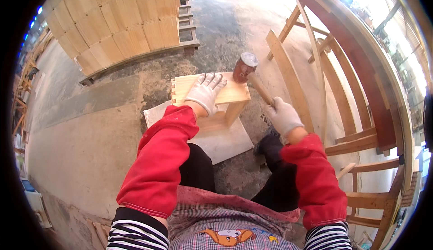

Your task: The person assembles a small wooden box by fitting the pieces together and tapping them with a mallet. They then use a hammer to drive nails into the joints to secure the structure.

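The wooden box (233,93) stands mid-scene on a pale board (228,144), apparently assembled — notched joints (173,87) show at left; full seating, possibly outstanding, cannot be confirmed. Left hand (206,92): fingers spread across its top. Right hand (284,117): closed around the mallet (255,82). Brands, labels, writing — none legible.

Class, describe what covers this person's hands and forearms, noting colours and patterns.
The left hand and right hand wear whitish gloves, with dark marks along the left one's fingers. Loose, plain red oversleeves cover the forearms; black-and-white striped sleeves show beyond them.
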{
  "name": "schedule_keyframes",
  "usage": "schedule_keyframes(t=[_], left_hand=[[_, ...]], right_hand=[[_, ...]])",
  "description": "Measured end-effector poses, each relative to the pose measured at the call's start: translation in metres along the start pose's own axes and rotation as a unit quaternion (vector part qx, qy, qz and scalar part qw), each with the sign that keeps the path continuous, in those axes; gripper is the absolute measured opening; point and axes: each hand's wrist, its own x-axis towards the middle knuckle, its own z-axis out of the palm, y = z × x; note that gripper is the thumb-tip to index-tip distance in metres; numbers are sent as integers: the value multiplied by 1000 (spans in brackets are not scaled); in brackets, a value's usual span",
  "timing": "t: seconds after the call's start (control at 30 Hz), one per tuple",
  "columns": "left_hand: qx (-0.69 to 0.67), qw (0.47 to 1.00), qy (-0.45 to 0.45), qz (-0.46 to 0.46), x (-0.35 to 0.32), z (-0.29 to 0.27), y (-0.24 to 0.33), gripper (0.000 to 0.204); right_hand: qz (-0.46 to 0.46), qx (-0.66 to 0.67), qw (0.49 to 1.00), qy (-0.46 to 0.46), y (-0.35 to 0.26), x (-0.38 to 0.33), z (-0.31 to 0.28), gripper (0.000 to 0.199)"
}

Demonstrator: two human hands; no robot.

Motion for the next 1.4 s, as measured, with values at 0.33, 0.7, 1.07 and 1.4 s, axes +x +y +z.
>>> schedule_keyframes(t=[0.33,0.7,1.07,1.4], left_hand=[[1,1000,20,6,1,8,-2,89],[26,999,29,-22,-24,11,-9,82],[-511,778,151,-333,-86,77,-43,106],[-353,794,256,-424,-66,93,-20,70]], right_hand=[[-18,117,983,143,-23,-10,-1,33],[56,-19,998,-27,-19,1,26,37],[-29,310,950,-14,-84,-22,-42,27],[-169,145,975,-8,-127,-49,46,24]])
